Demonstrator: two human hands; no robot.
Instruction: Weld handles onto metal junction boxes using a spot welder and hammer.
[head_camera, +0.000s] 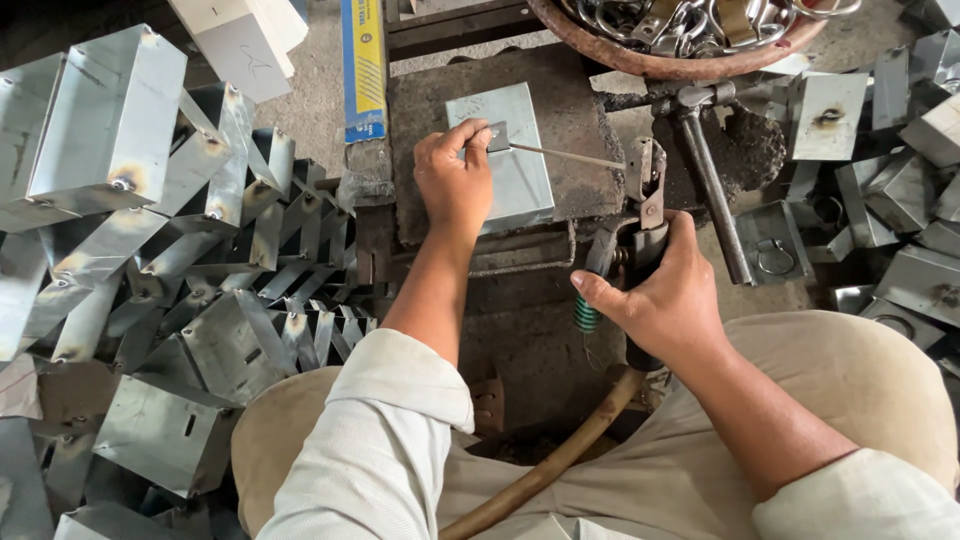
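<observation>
Now my left hand (455, 180) pinches a light, stiff tab (498, 136) onto the box (515, 175); right hand (665, 295) grips the holder (640, 250) by its handle.

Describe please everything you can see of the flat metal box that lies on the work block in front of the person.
The metal box is a shallow rectangular piece of grey, dull-shiny sheet metal, seemingly galvanised. It lies flat on a dark, rough work block, slightly turned. The left hand rests on its left part, fingers pressing a small dark metal tab near its upper edge. A thin welding rod, clamped in the holder in the right hand, reaches to that tab. No burn marks show on it.
</observation>
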